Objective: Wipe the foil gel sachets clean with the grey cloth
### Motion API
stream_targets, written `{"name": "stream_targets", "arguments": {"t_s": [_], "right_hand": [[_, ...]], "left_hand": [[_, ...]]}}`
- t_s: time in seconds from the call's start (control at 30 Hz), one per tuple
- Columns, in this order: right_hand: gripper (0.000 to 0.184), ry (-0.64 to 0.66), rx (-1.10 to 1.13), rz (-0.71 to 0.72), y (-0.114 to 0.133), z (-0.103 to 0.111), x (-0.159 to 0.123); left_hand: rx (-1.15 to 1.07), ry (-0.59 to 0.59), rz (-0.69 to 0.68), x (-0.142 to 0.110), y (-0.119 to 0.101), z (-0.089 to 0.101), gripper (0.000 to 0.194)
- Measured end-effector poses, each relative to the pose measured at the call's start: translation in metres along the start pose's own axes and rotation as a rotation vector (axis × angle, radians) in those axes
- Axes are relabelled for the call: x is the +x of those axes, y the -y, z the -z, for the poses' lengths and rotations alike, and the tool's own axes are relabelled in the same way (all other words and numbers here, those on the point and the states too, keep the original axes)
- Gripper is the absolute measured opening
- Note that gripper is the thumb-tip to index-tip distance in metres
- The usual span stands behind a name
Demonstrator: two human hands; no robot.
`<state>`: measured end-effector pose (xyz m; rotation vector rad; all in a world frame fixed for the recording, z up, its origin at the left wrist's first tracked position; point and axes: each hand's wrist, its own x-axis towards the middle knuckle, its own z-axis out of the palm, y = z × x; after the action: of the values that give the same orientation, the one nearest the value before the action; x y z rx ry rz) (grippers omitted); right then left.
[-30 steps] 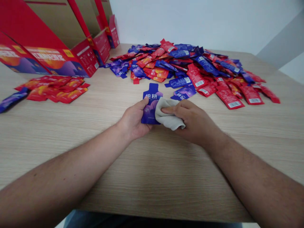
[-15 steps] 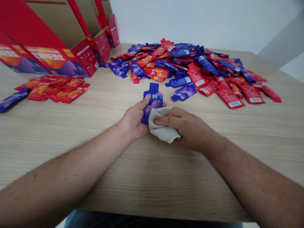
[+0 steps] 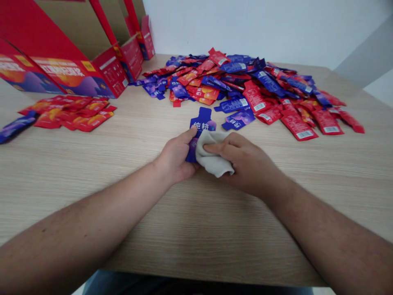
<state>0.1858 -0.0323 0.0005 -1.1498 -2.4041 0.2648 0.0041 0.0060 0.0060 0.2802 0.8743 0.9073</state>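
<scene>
In the head view, my left hand (image 3: 179, 157) holds a blue-purple sachet (image 3: 201, 119) with a narrow neck pointing away from me, thumb on its left edge. My right hand (image 3: 245, 162) grips a folded pale grey cloth (image 3: 214, 162), which lies against the sachet's front and covers its lower right part. My left fingers behind the sachet are mostly hidden. Beyond both hands, a loose blue sachet (image 3: 238, 119) lies on the table at the near edge of a large heap of red and blue sachets (image 3: 254, 92).
Overlapping red-orange sachets (image 3: 73, 112) lie at the left, with a blue sachet (image 3: 16, 128) at their end. Behind them stand several open red cartons (image 3: 76, 76). A white wall (image 3: 245, 24) rises behind the wooden table (image 3: 307, 180), whose front edge is near my lap.
The cloth has moved slightly up the sachet and covers more of its middle. My left hand and the sachet have shifted a little to the right.
</scene>
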Motion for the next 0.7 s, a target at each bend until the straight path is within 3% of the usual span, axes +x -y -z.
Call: {"name": "stream_targets", "arguments": {"t_s": [0.1, 0.27, 0.4, 0.57, 0.7], "right_hand": [[0.05, 0.124, 0.048, 0.051, 0.005, -0.001, -0.001], [0.051, -0.049, -0.047, -0.037, 0.005, 0.001, 0.0], [0.049, 0.075, -0.019, 0.037, 0.008, 0.001, 0.0], [0.052, -0.096, -0.099, -0.088, 0.005, 0.004, 0.001], [0.053, 0.022, -0.048, 0.009, 0.007, 0.004, 0.001]], "left_hand": [[0.049, 0.013, 0.083, -0.003, 0.003, -0.001, 0.041], [0.011, 0.13, -0.038, -0.002, 0.007, 0.001, 0.041], [0.056, 0.197, 0.043, -0.006, 0.007, 0.0, 0.055], [0.047, 0.233, -0.024, -0.014, 0.008, -0.004, 0.052], [0.049, 0.247, 0.042, -0.015, 0.008, -0.005, 0.058]]}}
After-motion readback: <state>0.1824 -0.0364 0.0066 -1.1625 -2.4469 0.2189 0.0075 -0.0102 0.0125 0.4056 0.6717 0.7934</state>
